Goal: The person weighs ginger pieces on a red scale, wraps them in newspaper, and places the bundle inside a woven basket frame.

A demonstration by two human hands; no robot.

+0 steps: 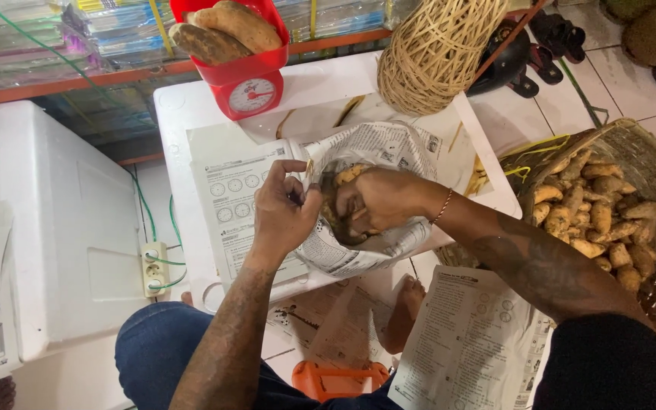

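**Hands at the newspaper wrap**

The left hand (282,206) pinches the near edge of the newspaper wrap (373,201), fingers clenched on the paper. The right hand (377,199) reaches into the wrap's open mouth, fingers curled around yellowish roots (347,176) inside. The wrap rests on a white foam box (191,121). Behind the wrap stands a red scale (243,76) loaded with tubers; right of the wrap sits a woven basket (632,144) of roots.

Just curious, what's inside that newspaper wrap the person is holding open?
Inside the printed newspaper wrap, a few yellowish-brown tubers show near the top. The right hand reaches in and covers whatever lies deeper.
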